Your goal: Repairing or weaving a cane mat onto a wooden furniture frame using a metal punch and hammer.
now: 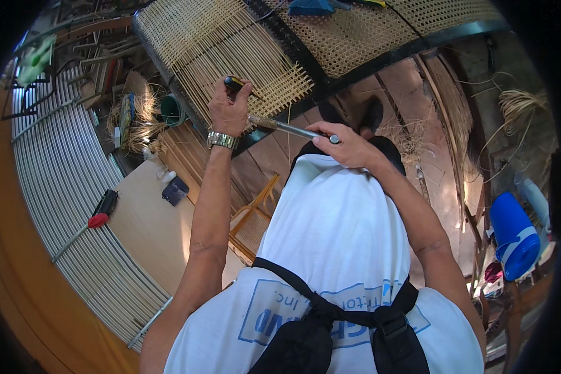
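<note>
My left hand (pixel 229 112), with a metal-banded watch at its wrist, is closed around the black-and-yellow handle (pixel 233 82) of a screwdriver-like tool. Its thin tip points right, over woven cane webbing (pixel 199 50) in a dark frame. Long parallel strands run across this panel, and its near right corner is more tightly woven, with loose strand ends. My right hand (pixel 348 147), close to my shirt, grips a silver metal rod (pixel 296 130) near its rounded end. The rod's far end looks brownish and reaches the panel's near edge below my left hand; its exact kind is unclear.
A second cane panel (pixel 368 37) adjoins on the right, with a blue object (pixel 310 7) on it. Cane bundles (pixel 522 103) hang at right, above a blue container (pixel 514 234). At left are metal tubing (pixel 62 181), a pale board (pixel 146 218) and a small wooden cane-seated chair (pixel 254 218).
</note>
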Demonstrator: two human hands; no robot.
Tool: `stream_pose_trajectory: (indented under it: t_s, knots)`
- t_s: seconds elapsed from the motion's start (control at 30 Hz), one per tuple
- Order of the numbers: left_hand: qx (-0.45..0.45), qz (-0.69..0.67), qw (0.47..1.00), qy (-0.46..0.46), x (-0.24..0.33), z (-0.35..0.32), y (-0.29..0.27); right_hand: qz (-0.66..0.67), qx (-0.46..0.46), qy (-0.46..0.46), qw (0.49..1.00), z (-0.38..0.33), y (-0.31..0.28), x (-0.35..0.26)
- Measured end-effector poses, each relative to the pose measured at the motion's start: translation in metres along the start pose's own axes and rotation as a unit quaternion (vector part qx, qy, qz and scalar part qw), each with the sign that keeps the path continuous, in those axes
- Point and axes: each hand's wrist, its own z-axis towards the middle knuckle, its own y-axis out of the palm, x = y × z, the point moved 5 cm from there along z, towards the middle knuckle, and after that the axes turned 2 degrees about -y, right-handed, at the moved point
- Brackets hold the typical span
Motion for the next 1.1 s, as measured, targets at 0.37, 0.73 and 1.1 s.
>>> stream_pose_trajectory:
  t_s: [0.37,0.73,1.1]
  knots:
    - [0.077,-0.022,0.996,-0.025,-0.019,0.015,-0.022,0.173,0.088,0.066,0.979,-0.024,-0.035,0.023]
    - [-0.005,0.043,0.999,-0.005,0.009,0.029,0.01,0.152,0.154,0.053,0.975,-0.002,-0.056,0.006]
    - [-0.079,0.063,0.995,0.015,0.013,0.036,0.02,0.149,0.178,0.031,0.972,0.021,-0.051,0.005]
